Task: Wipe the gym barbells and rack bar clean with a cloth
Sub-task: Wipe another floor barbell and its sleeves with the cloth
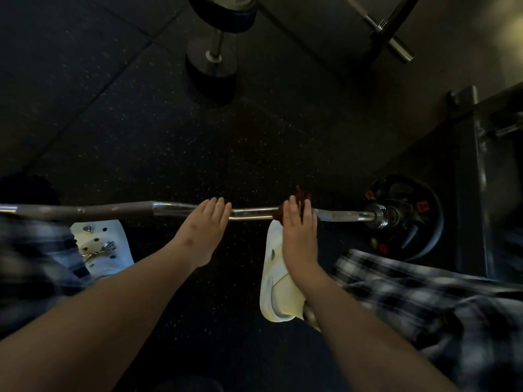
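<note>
A chrome curl barbell [113,211] runs left to right across the view, low above the dark floor, with a black weight plate [407,219] on its right end. My left hand [202,224] grips the bar near its middle, fingers curled over the top. My right hand [298,230] holds a dark red cloth [301,197] wrapped round the bar, a short way right of the left hand. The cloth sticks out above and beside my fingers. The bar's left end runs out of view.
A heavy dumbbell [215,52] stands on the rubber floor straight ahead. Another loaded bar [390,32] lies at the top right. A black rack frame [481,165] stands at the right. My white shoes [277,281] are under the bar.
</note>
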